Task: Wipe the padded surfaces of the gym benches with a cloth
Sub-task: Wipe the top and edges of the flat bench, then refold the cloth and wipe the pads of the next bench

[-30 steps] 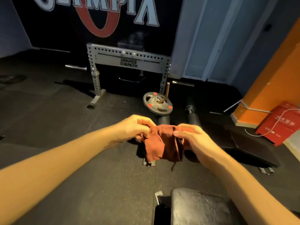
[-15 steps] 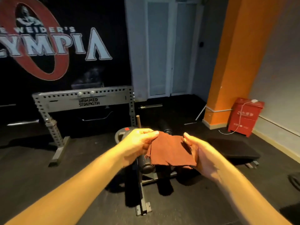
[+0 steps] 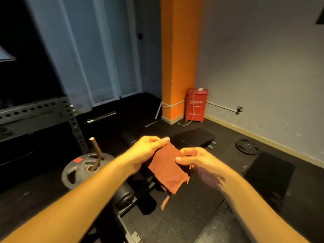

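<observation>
The view has turned right; both hands (image 3: 172, 156) pinch the cloth (image 3: 167, 168), folding it for wiping the far bench (image 3: 194, 137)

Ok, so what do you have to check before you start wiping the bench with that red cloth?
1. Cloth held firmly: left hand pinches its top corner, right hand pinches its side edge. Ok.
2. Cloth flat, not bunched up: ok, though a frayed bit dangles from the bottom.
3. Cloth touching a pad: not ok, it is held up in the air.
4. Bench pad ahead with nothing lying on top: ok.
5. Cloth clean and damp enough: cannot tell.
6. Weight plate on the floor lies apart from that pad: ok.
</observation>
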`<state>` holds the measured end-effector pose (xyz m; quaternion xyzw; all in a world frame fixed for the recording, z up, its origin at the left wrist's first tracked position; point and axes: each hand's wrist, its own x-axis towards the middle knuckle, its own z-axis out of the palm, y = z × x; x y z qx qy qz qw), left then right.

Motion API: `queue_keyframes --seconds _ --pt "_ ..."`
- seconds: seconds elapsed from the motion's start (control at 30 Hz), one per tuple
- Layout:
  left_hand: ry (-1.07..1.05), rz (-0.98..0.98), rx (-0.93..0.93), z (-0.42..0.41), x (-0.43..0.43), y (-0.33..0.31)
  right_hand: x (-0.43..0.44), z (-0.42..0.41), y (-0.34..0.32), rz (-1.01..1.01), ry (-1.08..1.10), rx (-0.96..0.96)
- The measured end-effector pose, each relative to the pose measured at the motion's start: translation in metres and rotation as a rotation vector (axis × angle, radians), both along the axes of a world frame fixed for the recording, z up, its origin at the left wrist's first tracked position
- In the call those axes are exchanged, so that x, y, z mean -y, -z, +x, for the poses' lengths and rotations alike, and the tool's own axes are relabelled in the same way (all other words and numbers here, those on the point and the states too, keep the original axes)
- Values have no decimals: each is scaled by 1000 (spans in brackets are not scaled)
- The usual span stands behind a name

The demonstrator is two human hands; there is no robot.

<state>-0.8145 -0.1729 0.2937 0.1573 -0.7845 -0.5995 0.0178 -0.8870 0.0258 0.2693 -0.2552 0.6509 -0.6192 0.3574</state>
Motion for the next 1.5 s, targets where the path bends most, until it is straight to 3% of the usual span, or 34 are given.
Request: queue_keyframes --seconds 0.17,0.27,0.33,0.43,0.6,0.83,1.0,1.17,1.3,1.4,1.5 --pt "204 547 163 -20 34 42 32 18 25 -203 506 177" --pt "218 636 146 -38 24 64 35 24 40 -234 678 229" --pt "132 605 112 -55 15 71 27 25 47 -171 780 194" --pt "205 545 83 -81 -3 78 7 21 58 -117 973 144" --pt "317 330 94 -137 -49 98 -29 0 77 46 1029 -162" --pt "644 98 217 -231 -107 105 -93 -57 94 532 995 -420" --pt "937 24 194 -282 -152 100 -138 -80 89 664 1079 -469" --pt "1302 -332 -135 -326 -208 105 -188 -88 94 623 1178 -334" --pt "1731 -284 -49 -374 -274 125 -215 -105 98 552 1364 -185" --pt "1906 -243 10 -413 -325 146 -225 -127 114 453 1636 -65" --pt "2037 -219 38 -442 -363 160 -218 -151 136 134 2059 92"
